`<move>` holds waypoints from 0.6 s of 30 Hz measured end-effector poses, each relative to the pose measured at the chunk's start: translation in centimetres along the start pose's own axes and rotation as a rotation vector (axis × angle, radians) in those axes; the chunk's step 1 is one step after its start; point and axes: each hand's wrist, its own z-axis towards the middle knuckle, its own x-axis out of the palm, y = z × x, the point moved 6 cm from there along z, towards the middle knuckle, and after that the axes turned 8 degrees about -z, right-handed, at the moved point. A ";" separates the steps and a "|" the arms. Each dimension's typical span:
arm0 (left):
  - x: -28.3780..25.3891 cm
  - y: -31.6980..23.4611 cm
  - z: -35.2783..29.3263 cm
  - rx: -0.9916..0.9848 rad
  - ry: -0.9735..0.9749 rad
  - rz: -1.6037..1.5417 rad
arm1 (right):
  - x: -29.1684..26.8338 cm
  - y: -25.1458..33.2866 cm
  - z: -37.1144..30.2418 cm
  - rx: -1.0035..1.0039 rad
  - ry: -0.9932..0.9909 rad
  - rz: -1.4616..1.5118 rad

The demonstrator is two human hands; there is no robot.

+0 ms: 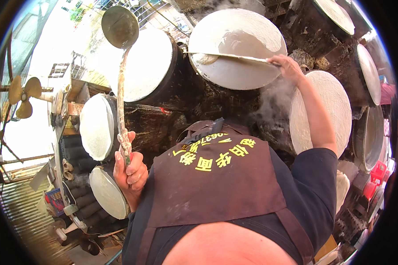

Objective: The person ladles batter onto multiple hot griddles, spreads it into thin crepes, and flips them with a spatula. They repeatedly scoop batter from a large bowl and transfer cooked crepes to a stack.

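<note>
My left hand (132, 173) is closed around the batter-smeared wooden handle of a long ladle (120, 27). The ladle stands upright, its dark round bowl at the upper left. My right hand (287, 67) reaches forward, gripping one end of a long thin blade (241, 56) that lies across a large round pan (247, 79). A whitish layer (212, 28) covers the pan's far part, with a bare-looking grey patch in it. Against the blade near its left end is a pale lump (205, 58). Whether the blade touches the pan's surface, I cannot tell.
Several round pans with white layers surround me, among them one at the left (96, 128) and one at the right (320, 112). Steam (276, 101) rises near the middle. A fan (25, 97) stands far left; red plastic baskets (378, 172) lie far right.
</note>
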 end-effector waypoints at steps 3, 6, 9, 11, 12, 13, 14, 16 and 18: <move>-0.8 -0.4 0.0 -0.054 0.035 -0.032 | -2.2 0.4 -6.1 0.132 0.011 -0.012; -1.5 -1.5 -0.1 -0.098 0.044 -0.014 | -4.9 1.3 -13.5 0.285 -0.009 -0.044; -2.2 -3.0 -0.4 -0.100 0.049 0.029 | -3.4 2.8 -17.8 0.393 -0.103 0.188; -3.1 -4.1 -0.9 -0.103 0.063 0.022 | -0.9 6.8 -17.3 0.536 -0.189 0.527; -2.8 -4.5 -0.7 -0.113 0.057 0.037 | 0.3 11.5 -15.3 0.635 -0.210 0.711; -3.0 -5.1 -0.9 -0.119 0.060 0.034 | 2.9 14.0 -13.5 0.637 -0.196 0.800; -3.3 -5.6 -1.0 -0.124 0.070 0.034 | 6.0 16.9 -11.5 0.694 -0.233 1.052; -3.5 -6.9 -1.4 -0.130 0.076 0.064 | 11.7 21.6 -6.7 0.589 -0.188 1.200; -3.3 -8.6 -1.5 -0.152 0.078 0.138 | 16.3 25.5 -2.2 0.609 -0.182 1.175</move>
